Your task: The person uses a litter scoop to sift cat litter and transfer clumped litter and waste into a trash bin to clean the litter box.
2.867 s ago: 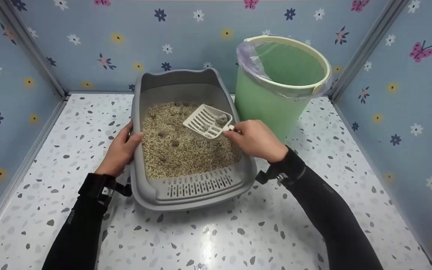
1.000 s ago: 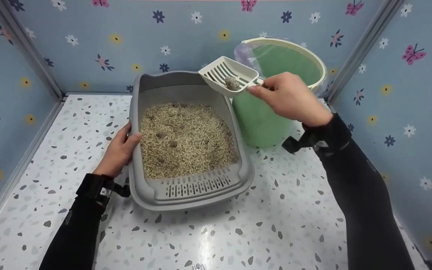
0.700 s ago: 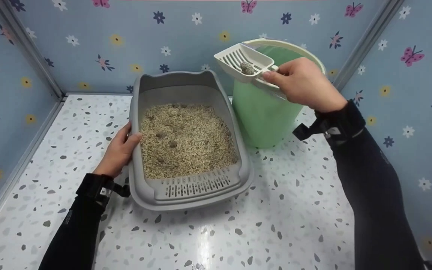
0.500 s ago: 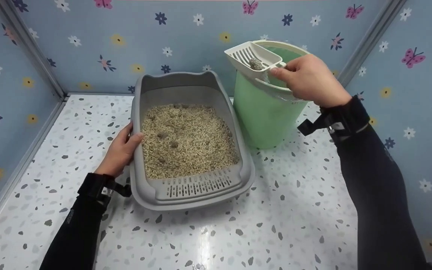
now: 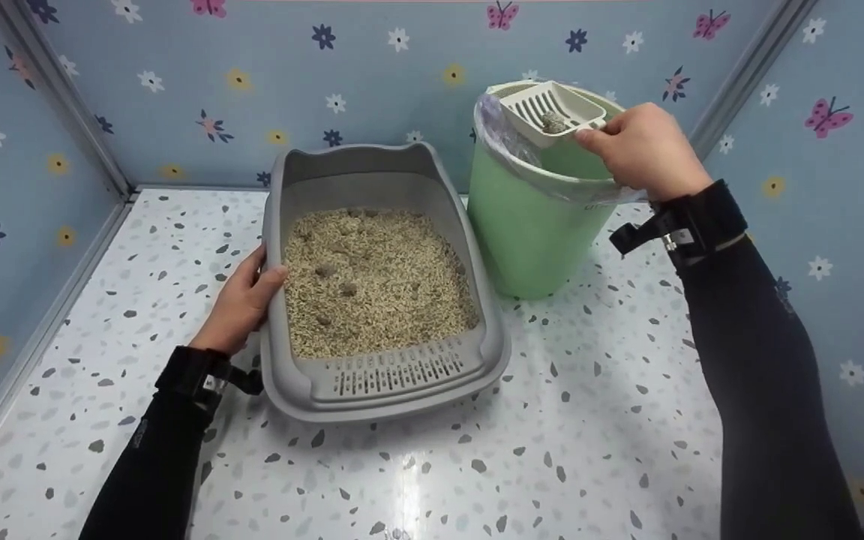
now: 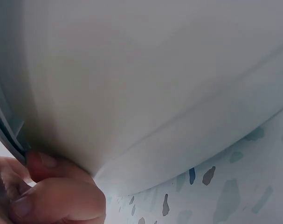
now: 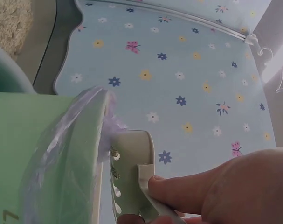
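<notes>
A white slotted litter scoop [image 5: 578, 112] is over the mouth of the green trash can [image 5: 533, 232], and a grey-brown litter clump [image 5: 553, 122] lies in it. My right hand [image 5: 649, 150] pinches the scoop's handle, thumb along it in the right wrist view. On the left, my left hand [image 5: 241, 304] grips the side rim of the grey litter box [image 5: 387, 409], thumb on top; the left wrist view has its curled fingers [image 6: 62, 200] under the rim against the outer wall. Pellet litter [image 5: 379, 292] with several darker clumps covers the box's floor.
A clear purplish liner bag [image 5: 503, 135] folds over the can's rim. The can stands close beside the litter box's right side. Flower-patterned walls [image 5: 372, 67] enclose the speckled white surface [image 5: 417, 480] at the back and both sides.
My right hand has lifted the scoop with its clump out of the litter box and carried it up and rightward over the trash can. The left hand keeps its grip on the box.
</notes>
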`<state>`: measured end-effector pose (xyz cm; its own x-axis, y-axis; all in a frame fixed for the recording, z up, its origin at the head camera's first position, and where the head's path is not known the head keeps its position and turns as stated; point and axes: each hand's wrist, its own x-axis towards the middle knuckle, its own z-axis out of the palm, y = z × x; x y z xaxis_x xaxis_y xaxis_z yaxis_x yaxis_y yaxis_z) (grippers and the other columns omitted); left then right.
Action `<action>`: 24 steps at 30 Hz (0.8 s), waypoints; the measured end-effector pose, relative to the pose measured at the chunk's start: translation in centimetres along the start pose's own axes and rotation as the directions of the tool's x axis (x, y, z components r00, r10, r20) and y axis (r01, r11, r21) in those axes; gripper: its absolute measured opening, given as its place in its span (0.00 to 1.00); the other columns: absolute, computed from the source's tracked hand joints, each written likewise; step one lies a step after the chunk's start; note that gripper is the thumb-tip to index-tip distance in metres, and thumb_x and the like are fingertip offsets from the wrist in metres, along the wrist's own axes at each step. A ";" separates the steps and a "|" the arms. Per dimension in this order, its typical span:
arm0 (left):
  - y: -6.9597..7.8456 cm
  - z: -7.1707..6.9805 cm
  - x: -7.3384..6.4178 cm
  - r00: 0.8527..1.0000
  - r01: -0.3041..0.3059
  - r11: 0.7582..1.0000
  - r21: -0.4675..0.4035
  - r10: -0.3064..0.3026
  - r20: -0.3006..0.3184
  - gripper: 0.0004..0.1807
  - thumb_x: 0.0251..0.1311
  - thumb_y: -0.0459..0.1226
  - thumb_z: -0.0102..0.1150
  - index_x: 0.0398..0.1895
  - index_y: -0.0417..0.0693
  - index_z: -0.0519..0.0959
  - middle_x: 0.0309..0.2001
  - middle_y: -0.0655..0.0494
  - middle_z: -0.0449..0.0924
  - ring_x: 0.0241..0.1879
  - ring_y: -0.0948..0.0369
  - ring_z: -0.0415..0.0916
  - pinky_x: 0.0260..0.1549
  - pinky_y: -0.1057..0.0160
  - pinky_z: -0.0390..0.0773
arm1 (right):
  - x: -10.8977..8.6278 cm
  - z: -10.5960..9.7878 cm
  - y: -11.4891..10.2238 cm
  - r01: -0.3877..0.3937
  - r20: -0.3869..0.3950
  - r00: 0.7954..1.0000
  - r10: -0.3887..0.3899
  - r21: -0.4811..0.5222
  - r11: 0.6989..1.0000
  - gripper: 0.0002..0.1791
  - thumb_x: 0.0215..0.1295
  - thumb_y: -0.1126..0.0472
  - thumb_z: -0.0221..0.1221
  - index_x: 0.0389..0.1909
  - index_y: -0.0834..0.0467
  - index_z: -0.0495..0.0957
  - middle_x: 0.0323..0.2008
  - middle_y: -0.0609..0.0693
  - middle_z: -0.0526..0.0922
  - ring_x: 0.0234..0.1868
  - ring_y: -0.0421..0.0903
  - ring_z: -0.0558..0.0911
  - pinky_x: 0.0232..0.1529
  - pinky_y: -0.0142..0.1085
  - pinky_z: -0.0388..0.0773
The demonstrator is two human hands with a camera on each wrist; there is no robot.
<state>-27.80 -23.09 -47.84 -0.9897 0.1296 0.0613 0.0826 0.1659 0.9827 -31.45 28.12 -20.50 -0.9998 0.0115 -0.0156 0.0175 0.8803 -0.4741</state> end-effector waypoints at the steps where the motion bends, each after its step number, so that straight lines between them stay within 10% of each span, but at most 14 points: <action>1: 0.0 -0.1 0.0 1.000 -0.005 1.000 -0.001 0.005 0.004 0.43 0.87 0.51 0.52 0.94 0.55 0.46 0.47 0.42 0.73 0.27 0.63 0.72 0.19 0.65 0.73 | 0.1 0.1 0.1 0.002 -0.006 1.000 -0.002 -0.016 1.000 0.32 0.82 0.35 0.62 0.53 0.62 0.92 0.21 0.41 0.72 0.21 0.39 0.68 0.21 0.34 0.69; 5: -0.2 -0.1 -0.1 0.999 -0.019 1.000 -0.015 0.019 0.029 0.42 0.88 0.50 0.49 0.94 0.55 0.43 0.65 0.34 0.69 0.38 0.58 0.75 0.30 0.64 0.78 | 0.5 0.4 0.5 0.015 -0.050 0.999 -0.020 -0.087 0.996 0.30 0.82 0.37 0.62 0.55 0.60 0.93 0.25 0.43 0.79 0.26 0.42 0.72 0.28 0.37 0.71; 11: -0.2 0.0 0.0 1.000 -0.019 0.999 -0.032 0.019 0.017 0.42 0.87 0.50 0.52 0.94 0.54 0.46 0.53 0.37 0.69 0.38 0.58 0.75 0.33 0.63 0.81 | 0.6 0.6 0.7 0.019 -0.098 0.995 -0.031 -0.129 0.991 0.27 0.81 0.40 0.65 0.56 0.61 0.92 0.38 0.53 0.91 0.28 0.43 0.76 0.29 0.36 0.73; 17: 0.1 -0.1 0.0 1.000 -0.004 1.000 -0.026 0.005 0.012 0.44 0.86 0.52 0.53 0.94 0.55 0.45 0.67 0.32 0.69 0.43 0.54 0.80 0.38 0.63 0.86 | 0.7 0.7 0.7 -0.002 -0.123 0.992 -0.016 -0.150 0.989 0.24 0.79 0.44 0.68 0.55 0.62 0.92 0.40 0.56 0.92 0.32 0.46 0.77 0.32 0.39 0.74; 24: 0.1 0.0 -0.1 1.000 -0.001 1.000 -0.010 0.001 0.006 0.44 0.86 0.53 0.53 0.94 0.55 0.46 0.41 0.44 0.71 0.24 0.64 0.72 0.18 0.65 0.75 | 0.6 1.4 0.6 0.039 -0.178 0.981 -0.080 -0.221 0.975 0.22 0.77 0.50 0.70 0.62 0.61 0.90 0.54 0.63 0.91 0.45 0.58 0.83 0.39 0.44 0.73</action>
<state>-27.69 -23.11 -47.74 -0.9888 0.1360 0.0609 0.0821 0.1558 0.9844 -32.07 27.98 -21.99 -0.9834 0.0254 0.1797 -0.0242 0.9630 -0.2684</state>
